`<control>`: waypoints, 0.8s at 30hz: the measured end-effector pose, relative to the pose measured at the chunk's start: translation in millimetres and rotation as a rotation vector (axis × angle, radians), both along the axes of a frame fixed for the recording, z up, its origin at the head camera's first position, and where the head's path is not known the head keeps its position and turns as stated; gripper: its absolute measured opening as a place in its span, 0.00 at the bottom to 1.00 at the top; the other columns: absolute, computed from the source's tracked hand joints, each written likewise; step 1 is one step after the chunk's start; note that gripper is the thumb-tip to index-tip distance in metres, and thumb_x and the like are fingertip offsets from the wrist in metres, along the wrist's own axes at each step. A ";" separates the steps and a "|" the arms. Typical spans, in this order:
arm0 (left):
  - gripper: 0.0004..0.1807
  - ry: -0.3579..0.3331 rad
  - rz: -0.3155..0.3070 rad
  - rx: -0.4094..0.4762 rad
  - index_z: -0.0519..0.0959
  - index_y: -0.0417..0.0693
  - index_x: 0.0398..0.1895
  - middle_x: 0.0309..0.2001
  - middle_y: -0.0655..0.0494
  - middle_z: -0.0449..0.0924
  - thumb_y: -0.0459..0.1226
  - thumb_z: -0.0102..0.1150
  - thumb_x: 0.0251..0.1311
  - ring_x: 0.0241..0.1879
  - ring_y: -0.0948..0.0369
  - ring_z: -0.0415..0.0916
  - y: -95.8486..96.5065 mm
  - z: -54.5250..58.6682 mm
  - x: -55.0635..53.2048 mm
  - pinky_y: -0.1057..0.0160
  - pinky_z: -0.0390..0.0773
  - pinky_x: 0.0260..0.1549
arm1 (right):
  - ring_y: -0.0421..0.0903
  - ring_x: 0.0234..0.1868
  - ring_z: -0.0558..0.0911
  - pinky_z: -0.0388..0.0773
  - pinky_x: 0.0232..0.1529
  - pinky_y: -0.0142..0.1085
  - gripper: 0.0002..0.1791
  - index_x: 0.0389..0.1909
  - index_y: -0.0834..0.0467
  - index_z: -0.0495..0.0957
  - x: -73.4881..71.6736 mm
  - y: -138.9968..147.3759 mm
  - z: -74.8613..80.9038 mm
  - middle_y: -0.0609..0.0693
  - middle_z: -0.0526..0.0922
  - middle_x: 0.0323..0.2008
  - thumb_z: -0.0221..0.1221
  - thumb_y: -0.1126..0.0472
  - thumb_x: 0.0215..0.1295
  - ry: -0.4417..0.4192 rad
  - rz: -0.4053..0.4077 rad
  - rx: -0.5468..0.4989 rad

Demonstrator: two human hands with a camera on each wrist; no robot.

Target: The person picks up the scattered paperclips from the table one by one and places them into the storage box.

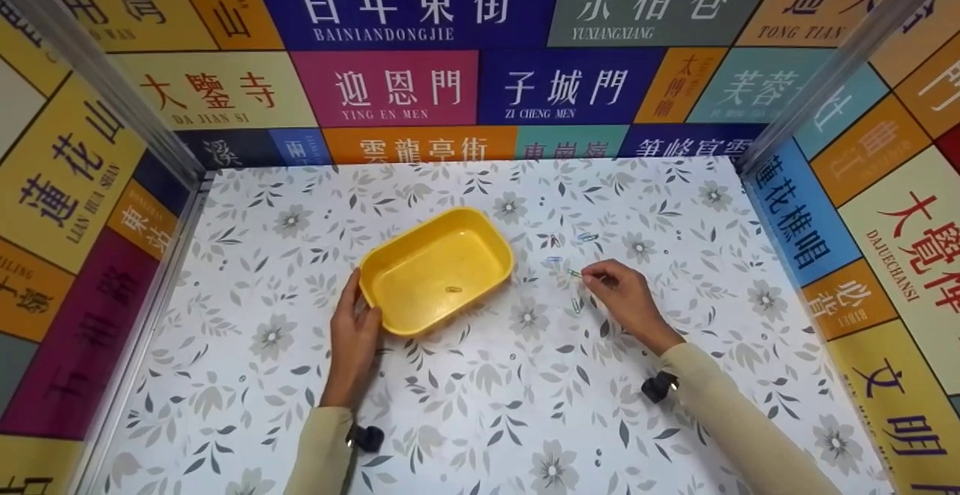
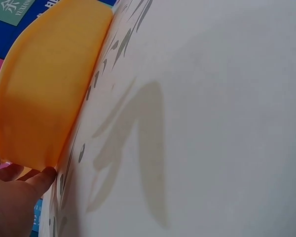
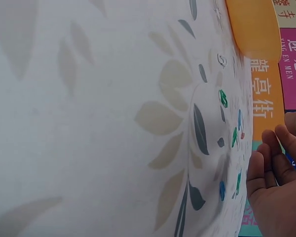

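Observation:
A yellow plastic basket rests on the patterned tabletop, one gold paper clip lying inside. My left hand grips its left end; thumb and fingers also show around the basket's corner in the left wrist view. To the right, my right hand hovers low, its fingertips right at a green paper clip. Its loosely bent fingers show no clip between them in the right wrist view. Around it lie another green clip, a blue clip, a red clip and a green-blue pair.
White floral paper covers the tabletop. Upright panels with colourful lettering stand along the back and both sides. A small black wrist camera sits at the right cuff, another at the left.

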State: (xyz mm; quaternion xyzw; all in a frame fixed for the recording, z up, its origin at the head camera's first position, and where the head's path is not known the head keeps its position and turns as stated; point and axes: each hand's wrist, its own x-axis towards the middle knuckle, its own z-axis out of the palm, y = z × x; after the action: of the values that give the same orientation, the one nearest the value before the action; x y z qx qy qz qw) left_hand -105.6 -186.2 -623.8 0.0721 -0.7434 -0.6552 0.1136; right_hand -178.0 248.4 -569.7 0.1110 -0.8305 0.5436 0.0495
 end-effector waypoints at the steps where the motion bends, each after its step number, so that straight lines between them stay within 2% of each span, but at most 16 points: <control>1: 0.40 -0.001 -0.006 0.002 0.54 0.50 0.91 0.88 0.56 0.57 0.28 0.51 0.79 0.83 0.52 0.64 0.0 0.3 0.2 0.53 0.68 0.80 | 0.47 0.42 0.84 0.78 0.46 0.22 0.07 0.47 0.76 0.86 0.1 0.5 -0.8 0.70 0.87 0.44 0.66 0.77 0.71 -0.006 -0.006 -0.006; 4: 0.41 -0.011 -0.010 0.000 0.53 0.54 0.91 0.88 0.57 0.55 0.29 0.51 0.80 0.83 0.53 0.62 0.0 0.6 0.5 0.55 0.67 0.81 | 0.49 0.42 0.84 0.79 0.46 0.22 0.07 0.47 0.75 0.86 0.8 2.6 -3.9 0.70 0.87 0.44 0.66 0.77 0.71 -0.017 -0.025 -0.009; 12: 0.42 0.031 -0.030 -0.022 0.53 0.49 0.91 0.88 0.54 0.56 0.26 0.52 0.78 0.84 0.51 0.61 -1.6 -1.0 0.3 0.53 0.65 0.81 | 0.52 0.44 0.84 0.79 0.46 0.22 0.09 0.49 0.76 0.86 2.2 7.1 -11.1 0.69 0.87 0.46 0.66 0.76 0.73 -0.066 -0.043 -0.031; 18: 0.42 0.024 -0.032 -0.015 0.53 0.49 0.91 0.88 0.54 0.56 0.27 0.53 0.78 0.84 0.51 0.61 -2.0 -1.2 0.5 0.53 0.65 0.82 | 0.50 0.43 0.83 0.77 0.46 0.21 0.08 0.49 0.75 0.86 1.2 7.3 -19.5 0.69 0.87 0.45 0.66 0.76 0.72 -0.040 -0.047 -0.035; 24: 0.42 0.020 -0.025 -0.007 0.54 0.50 0.91 0.88 0.56 0.56 0.26 0.53 0.77 0.84 0.53 0.60 -1.7 -1.5 0.3 0.54 0.65 0.82 | 0.54 0.41 0.82 0.77 0.43 0.24 0.07 0.47 0.75 0.86 -0.9 6.7 -24.7 0.67 0.87 0.42 0.67 0.76 0.71 -0.003 -0.041 -0.020</control>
State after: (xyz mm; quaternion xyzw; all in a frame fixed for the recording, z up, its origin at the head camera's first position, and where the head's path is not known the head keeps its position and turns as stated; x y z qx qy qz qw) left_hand -105.2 -187.9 -625.3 0.0559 -0.7455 -0.6545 0.1129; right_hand -178.9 255.0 -594.4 0.0927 -0.8271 0.5510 0.0607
